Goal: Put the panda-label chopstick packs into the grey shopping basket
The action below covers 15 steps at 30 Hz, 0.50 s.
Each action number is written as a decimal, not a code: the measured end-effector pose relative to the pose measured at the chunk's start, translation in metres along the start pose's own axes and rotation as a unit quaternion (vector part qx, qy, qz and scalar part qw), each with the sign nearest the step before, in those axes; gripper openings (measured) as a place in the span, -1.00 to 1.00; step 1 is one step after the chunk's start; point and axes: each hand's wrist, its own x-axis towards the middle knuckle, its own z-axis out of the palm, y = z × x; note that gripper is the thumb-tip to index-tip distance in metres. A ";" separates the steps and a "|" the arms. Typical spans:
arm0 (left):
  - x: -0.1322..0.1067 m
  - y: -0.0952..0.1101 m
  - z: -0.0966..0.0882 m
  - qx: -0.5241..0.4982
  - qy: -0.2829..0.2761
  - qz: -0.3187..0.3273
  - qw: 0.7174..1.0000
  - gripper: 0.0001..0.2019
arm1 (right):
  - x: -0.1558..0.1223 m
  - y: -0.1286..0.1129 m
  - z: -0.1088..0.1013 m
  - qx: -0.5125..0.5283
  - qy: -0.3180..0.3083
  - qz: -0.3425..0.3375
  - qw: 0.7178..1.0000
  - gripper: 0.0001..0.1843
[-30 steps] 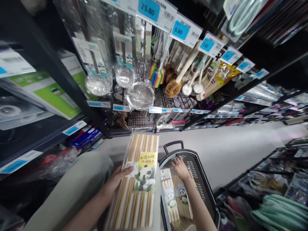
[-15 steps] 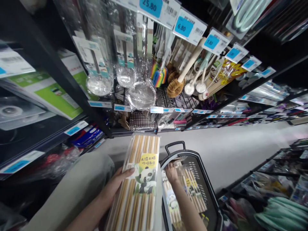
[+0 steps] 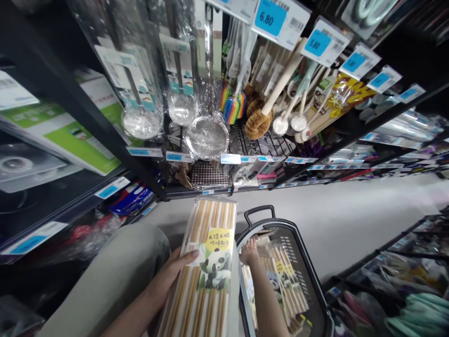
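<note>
Shop aisle, left hand [image 3: 175,274] gripping chopsticks [image 3: 206,267]

Chopstick pack [image 3: 205,271]: clear wrapper, bamboo sticks side by side, yellow label and panda card; long axis 12 to 6 o'clock. Second chopstick pack [image 3: 286,281]: same type, tilted in black basket [image 3: 308,276], at 3 o'clock.

Bare forearms, grey-green trousers [image 3: 115,276]
</note>
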 end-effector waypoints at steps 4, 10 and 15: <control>-0.002 0.002 0.001 0.007 -0.006 -0.005 1.000 -0.09 | -0.019 0.002 0.006 0.048 0.130 0.048 0.989 -0.40; 0.002 -0.001 0.000 0.005 0.010 -0.010 1.000 -0.05 | -0.028 -0.004 0.029 0.097 0.104 0.134 0.981 -0.34; 0.001 -0.002 0.009 0.009 0.015 0.000 1.000 -0.05 | -0.009 0.004 0.011 0.172 0.009 0.145 0.974 -0.22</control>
